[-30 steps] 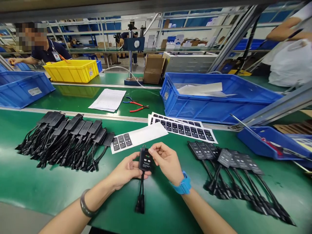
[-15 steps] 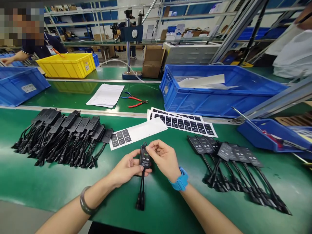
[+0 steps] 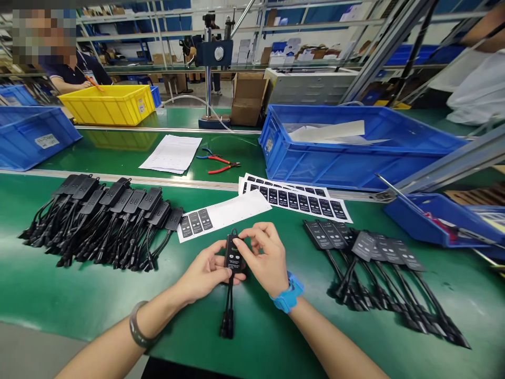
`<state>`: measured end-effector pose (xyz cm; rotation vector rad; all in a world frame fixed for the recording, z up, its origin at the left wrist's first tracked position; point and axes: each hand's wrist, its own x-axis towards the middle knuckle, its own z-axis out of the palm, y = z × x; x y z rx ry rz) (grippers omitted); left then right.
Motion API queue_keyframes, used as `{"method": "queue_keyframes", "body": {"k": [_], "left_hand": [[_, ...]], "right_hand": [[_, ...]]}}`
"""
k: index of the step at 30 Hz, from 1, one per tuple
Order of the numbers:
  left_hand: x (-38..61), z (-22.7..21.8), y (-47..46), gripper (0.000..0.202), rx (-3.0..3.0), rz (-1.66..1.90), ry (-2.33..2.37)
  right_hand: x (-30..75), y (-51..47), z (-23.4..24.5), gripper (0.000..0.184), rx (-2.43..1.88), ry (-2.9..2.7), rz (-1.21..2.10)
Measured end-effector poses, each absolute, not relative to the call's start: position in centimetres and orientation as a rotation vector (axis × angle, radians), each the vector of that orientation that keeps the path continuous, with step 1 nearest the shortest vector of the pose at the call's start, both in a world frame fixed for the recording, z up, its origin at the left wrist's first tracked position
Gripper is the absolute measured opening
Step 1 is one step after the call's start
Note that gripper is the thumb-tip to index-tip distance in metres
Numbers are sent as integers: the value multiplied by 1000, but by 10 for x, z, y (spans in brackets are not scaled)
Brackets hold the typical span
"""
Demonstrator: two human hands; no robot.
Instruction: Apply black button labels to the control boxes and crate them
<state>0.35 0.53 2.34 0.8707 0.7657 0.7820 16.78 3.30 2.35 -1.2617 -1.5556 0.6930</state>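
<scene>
Hands pinch one black module [image 3: 233,255] between them, just above the bench [image 3: 79,295].
Left hand [image 3: 205,271] cups its back, steadying the face upward; right hand [image 3: 262,258] presses fingertips on its front. Label sheet [image 3: 232,213] lies just beyond, within reach.

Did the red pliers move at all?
No. The red pliers lie in the same spot as before, just right of the white paper.

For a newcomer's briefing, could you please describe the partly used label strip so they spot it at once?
On the green bench, look beyond the held black module. The label strip lies there, beside the full label sheets. Unlike them, it is mostly bare white, with three black labels at its left end.
</scene>
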Motion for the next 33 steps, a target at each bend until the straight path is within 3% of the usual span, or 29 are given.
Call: {"method": "queue_keyframes", "body": {"k": [3,8,12,18,21,27,33], "left_hand": [[3,24,6,50,820,808,773],[3,25,10,42,746,901,824],[4,23,12,46,830,920,900],[7,13,11,44,962,916,971],[9,11,12,49,923,937,962],[6,9,11,78,829,919,808],[-6,9,11,48,1950,767,1308]], "right_hand": [[169,35,21,37,-1303,-1526,759],[166,34,14,70,-1162,-1639,1321],[161,32,15,53,-1008,-1597,1518],[155,31,15,42,-1037,-1578,1388],[155,30,11,43,-1096,-1668,1239],[169,36,24,69,-1331,-2145,733],[207,65,46,50,-2181,-2311,-157]]}}
